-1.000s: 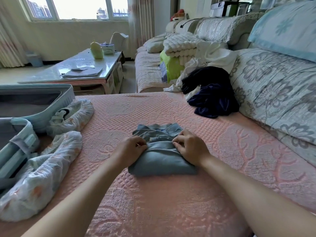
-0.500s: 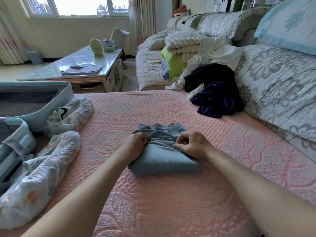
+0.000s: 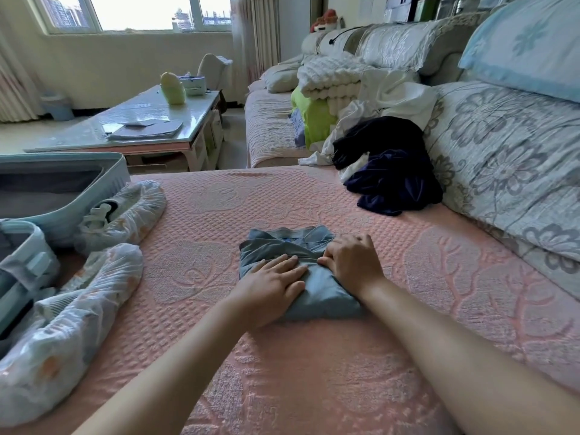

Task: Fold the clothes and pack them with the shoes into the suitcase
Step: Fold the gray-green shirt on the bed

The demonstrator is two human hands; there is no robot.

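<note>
Open light-blue suitcase [image 3: 62,189] at left; two plastic-wrapped shoes [image 3: 125,211] just beside it; navy clothes [image 3: 392,177] heaped far right, well apart; folded blue-grey garment [image 3: 326,299], compact, mid pink bedspread [image 3: 314,387]; left hand [image 3: 273,287] flat, pressing it; right hand [image 3: 351,262] curled, gripping its fold.

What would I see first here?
Two hands, the left hand flat and the right hand beside it, on a folded blue-grey cloth garment in the middle of the pink textured cover. At the left lie two shoes in white plastic covers beside an open light-blue suitcase.
</note>
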